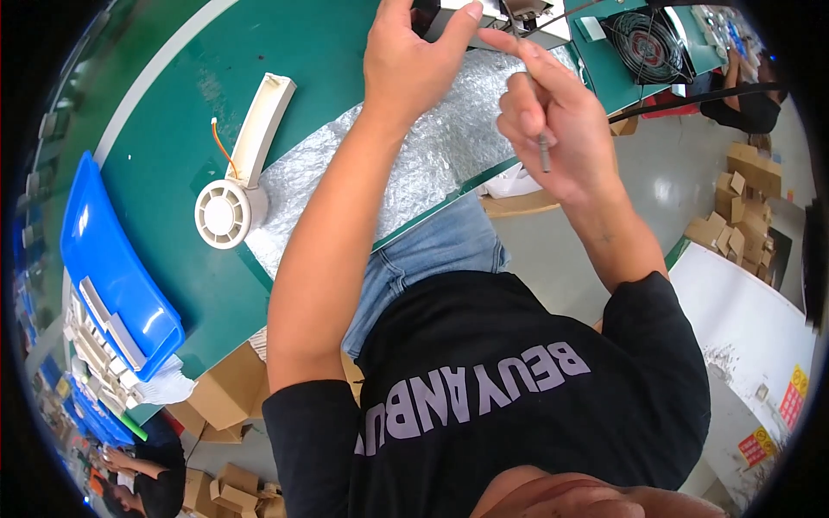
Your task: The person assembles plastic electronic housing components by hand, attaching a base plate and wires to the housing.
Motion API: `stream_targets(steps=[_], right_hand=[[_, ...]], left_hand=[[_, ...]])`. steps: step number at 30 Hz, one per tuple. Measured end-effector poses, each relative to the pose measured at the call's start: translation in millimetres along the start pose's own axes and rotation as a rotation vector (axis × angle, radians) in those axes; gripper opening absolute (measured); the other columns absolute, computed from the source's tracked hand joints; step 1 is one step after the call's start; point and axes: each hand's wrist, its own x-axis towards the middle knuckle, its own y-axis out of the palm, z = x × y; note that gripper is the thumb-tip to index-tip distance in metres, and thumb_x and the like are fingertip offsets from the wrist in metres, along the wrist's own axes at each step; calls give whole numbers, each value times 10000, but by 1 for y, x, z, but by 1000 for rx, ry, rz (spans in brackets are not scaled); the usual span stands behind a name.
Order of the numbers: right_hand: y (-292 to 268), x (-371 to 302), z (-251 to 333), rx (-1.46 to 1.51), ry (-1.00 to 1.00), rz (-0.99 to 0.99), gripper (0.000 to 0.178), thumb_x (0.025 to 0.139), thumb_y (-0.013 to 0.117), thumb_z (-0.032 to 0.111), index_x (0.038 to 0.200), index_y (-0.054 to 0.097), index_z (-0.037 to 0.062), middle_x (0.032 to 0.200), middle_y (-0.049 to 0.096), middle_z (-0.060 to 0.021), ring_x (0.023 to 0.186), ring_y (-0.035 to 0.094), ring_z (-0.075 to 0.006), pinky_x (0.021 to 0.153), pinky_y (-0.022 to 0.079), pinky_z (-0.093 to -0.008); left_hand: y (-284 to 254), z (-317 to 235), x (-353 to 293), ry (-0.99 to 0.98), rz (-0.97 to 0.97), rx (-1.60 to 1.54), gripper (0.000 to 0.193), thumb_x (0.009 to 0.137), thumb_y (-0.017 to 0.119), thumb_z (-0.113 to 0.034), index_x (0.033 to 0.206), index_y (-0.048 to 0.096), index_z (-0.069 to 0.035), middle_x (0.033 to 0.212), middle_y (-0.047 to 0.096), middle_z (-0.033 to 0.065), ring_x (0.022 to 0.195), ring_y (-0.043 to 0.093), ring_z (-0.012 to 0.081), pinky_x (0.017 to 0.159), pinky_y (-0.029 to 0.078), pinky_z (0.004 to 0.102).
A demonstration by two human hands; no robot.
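Note:
At the top edge, my left hand (410, 65) grips the left end of a white-and-black device (540, 26), thumb along its side; the other fingers are partly cut off by the frame. Close to the device's near side, my right hand (566, 116) is closed round a thin grey metal rod-like tool (544, 155). Its rear end sticks out below my fingers, and its exact kind is hard to tell. My right index finger reaches toward the left thumb. Beneath both hands, a bubble-wrap sheet (440, 147) covers the near part of the green table (319, 60).
Left of the sheet lies a white part with a round vented end (223, 213) and an orange wire (223, 147). A blue tray (117, 250) holds white strips. A black fan (646, 47) stands at the right, with cables nearby. Cardboard boxes (743, 207) and other people are farther off.

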Motion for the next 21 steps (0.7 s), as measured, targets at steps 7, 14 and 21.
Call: stream_targets(steps=[7,14,21], right_hand=[[-26,12,38,445,235,314,390,1056,345,195,1309,389,-98,603,441,6,469,348,-56,413,372,-204],[-27,23,50,1046,434,352,277,1023,393,106,1156,471,-125,807,586,-50,643,589,-118,562,512,-210],[-17,34,54,983,367,384,121,974,441,62,964,518,-32,845,614,-63,687,632,-150,646,559,-239]], left_hand=[[-1,-1,-2,63,-24,117,592,852,666,-107,1392,442,-13,1245,574,180,1104,594,244,943,470,331],[1,1,-1,60,-23,102,609,846,676,-108,1398,437,-13,1251,573,183,1113,593,245,947,469,328],[4,1,-1,24,-23,4,596,855,674,-88,1393,435,5,1236,593,175,1107,599,230,954,467,327]])
